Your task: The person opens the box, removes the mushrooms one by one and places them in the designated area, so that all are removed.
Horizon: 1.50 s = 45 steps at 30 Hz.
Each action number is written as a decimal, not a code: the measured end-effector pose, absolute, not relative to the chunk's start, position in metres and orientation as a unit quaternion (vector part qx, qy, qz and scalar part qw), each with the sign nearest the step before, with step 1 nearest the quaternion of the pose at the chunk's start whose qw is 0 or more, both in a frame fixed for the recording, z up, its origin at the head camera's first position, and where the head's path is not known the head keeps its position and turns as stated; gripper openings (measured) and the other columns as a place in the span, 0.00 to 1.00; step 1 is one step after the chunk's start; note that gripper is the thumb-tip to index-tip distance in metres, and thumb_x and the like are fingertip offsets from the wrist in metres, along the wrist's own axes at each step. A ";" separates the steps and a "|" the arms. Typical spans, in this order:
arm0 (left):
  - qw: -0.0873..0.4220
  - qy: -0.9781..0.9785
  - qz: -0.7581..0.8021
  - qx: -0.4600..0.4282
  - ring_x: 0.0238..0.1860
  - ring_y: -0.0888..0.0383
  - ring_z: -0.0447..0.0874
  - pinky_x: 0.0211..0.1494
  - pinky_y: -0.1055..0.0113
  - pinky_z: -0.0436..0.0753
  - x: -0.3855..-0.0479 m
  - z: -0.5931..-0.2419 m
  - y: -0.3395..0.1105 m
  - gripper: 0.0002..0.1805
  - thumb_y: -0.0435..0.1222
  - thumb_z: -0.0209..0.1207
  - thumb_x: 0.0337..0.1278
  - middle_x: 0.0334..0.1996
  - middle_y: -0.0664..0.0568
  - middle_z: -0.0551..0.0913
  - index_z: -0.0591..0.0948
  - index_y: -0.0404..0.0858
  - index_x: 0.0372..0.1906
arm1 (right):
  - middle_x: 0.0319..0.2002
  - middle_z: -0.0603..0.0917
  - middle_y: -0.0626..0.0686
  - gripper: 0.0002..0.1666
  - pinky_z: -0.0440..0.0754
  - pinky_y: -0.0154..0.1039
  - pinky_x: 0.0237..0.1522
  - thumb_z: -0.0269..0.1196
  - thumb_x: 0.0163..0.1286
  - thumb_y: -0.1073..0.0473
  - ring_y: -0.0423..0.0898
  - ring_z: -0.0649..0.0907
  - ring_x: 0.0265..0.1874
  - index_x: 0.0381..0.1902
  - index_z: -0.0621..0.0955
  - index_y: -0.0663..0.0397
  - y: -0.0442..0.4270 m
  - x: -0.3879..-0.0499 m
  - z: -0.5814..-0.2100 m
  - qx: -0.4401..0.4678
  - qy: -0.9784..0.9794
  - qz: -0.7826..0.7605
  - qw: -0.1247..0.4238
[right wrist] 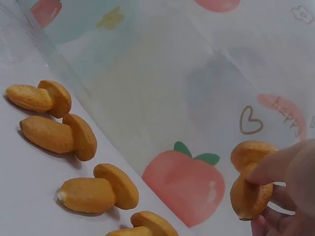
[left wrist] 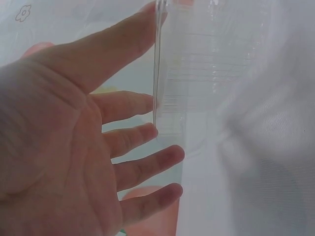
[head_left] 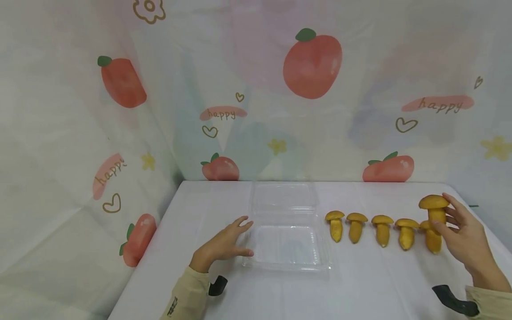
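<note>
My right hand (head_left: 467, 238) pinches a yellow-brown mushroom (head_left: 434, 202) by its stem, cap upward, raised over the right end of a row of similar mushrooms. Up close in the right wrist view, thumb and fingers grip the held mushroom (right wrist: 247, 199). Several more lie on the table, among them one mushroom (head_left: 382, 231) mid-row, caps toward the back. A clear plastic box (head_left: 326, 260) lies with its lid (head_left: 284, 195) folded back behind it. At the box's left edge my left hand (head_left: 224, 243) spreads its fingers; whether they touch the rim is hard to tell.
A white cloth covers the table (head_left: 280, 295). Behind it and on the left hang fruit-patterned curtains (head_left: 256, 58). A dark strap-like piece (head_left: 218, 286) shows near the left wrist, and another dark piece (head_left: 456, 302) near the right.
</note>
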<state>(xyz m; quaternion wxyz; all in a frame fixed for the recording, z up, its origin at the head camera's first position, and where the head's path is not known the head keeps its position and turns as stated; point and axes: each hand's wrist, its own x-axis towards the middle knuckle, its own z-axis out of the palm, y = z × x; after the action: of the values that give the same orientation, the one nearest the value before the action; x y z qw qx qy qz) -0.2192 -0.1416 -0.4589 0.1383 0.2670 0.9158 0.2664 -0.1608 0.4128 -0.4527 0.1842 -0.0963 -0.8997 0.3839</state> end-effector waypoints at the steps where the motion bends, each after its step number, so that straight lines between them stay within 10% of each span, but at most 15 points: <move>1: 0.137 0.915 0.267 0.268 0.77 0.36 0.60 0.75 0.38 0.66 -0.219 -0.459 -0.141 0.49 0.49 0.72 0.56 0.80 0.40 0.55 0.62 0.37 0.78 | 0.73 0.60 0.78 0.44 0.66 0.07 0.37 0.53 0.78 0.62 0.20 0.63 0.47 0.82 0.48 0.30 0.415 -0.161 -0.454 -0.098 -0.898 0.386 0.186; 6: 0.140 0.916 0.274 0.257 0.78 0.36 0.58 0.75 0.38 0.66 -0.216 -0.457 -0.146 0.49 0.47 0.72 0.56 0.80 0.40 0.55 0.62 0.36 0.78 | 0.72 0.61 0.79 0.45 0.66 0.09 0.34 0.54 0.77 0.62 0.26 0.67 0.47 0.82 0.48 0.31 0.419 -0.166 -0.462 -0.096 -0.900 0.392 0.165; 12: 0.137 0.912 0.279 0.266 0.78 0.36 0.58 0.75 0.37 0.66 -0.219 -0.457 -0.144 0.49 0.48 0.72 0.56 0.80 0.38 0.54 0.62 0.36 0.78 | 0.74 0.59 0.78 0.46 0.75 0.17 0.51 0.52 0.77 0.62 0.72 0.68 0.60 0.83 0.44 0.38 0.432 -0.167 -0.470 -0.119 -0.907 0.379 0.139; 26: 0.143 0.911 0.283 0.264 0.78 0.35 0.57 0.75 0.37 0.65 -0.219 -0.458 -0.141 0.49 0.48 0.72 0.56 0.80 0.39 0.54 0.61 0.36 0.78 | 0.71 0.56 0.83 0.44 0.64 0.14 0.26 0.51 0.75 0.67 0.80 0.65 0.59 0.82 0.44 0.55 0.456 -0.166 -0.481 -0.141 -0.904 0.385 0.123; 45: 0.141 0.909 0.287 0.267 0.79 0.37 0.57 0.75 0.37 0.65 -0.221 -0.460 -0.142 0.49 0.47 0.72 0.56 0.80 0.39 0.54 0.62 0.37 0.78 | 0.76 0.53 0.78 0.46 0.68 0.23 0.36 0.48 0.67 0.70 0.76 0.66 0.63 0.81 0.44 0.62 0.478 -0.165 -0.504 -0.298 -0.865 0.379 0.141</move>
<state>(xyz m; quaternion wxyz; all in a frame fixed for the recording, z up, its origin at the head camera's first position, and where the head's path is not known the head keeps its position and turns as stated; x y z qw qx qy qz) -0.2212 -0.1424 -0.4605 0.1409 0.2674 0.9090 0.2870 -0.1652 0.4785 -0.5038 0.1408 -0.2982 -0.8646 0.3792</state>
